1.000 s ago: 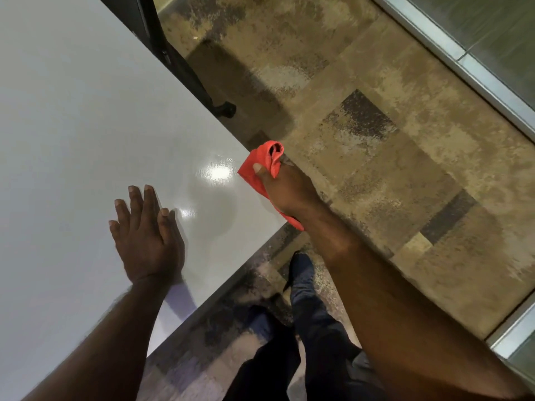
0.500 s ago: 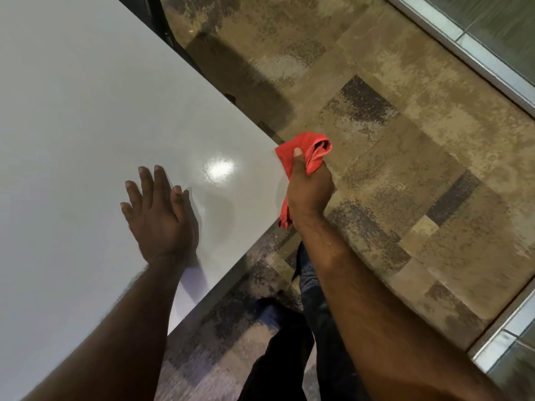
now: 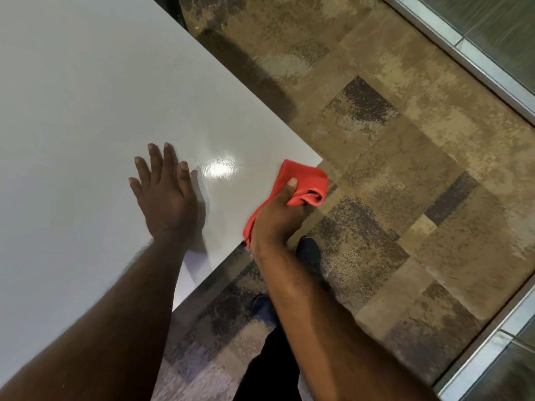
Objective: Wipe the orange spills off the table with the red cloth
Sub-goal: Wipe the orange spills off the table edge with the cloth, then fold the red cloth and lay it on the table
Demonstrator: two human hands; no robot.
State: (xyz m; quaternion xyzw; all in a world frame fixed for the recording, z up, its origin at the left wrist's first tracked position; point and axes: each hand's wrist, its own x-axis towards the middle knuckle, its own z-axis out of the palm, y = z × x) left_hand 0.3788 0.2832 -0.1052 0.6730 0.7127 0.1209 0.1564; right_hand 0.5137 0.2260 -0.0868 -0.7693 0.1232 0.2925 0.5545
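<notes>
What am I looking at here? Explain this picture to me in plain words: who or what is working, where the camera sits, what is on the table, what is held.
No machine here: a person works with two bare hands. The one camera is worn on the person's head and looks down, so both forearms reach in from the bottom. The left hand lies flat, fingers spread, on the glossy white table. The right hand has its grip closed on a bunched red cloth at the table's near corner. No orange spill shows on the visible tabletop, only a bright light reflection. Beneath are patterned carpet and the person's dark shoes.
</notes>
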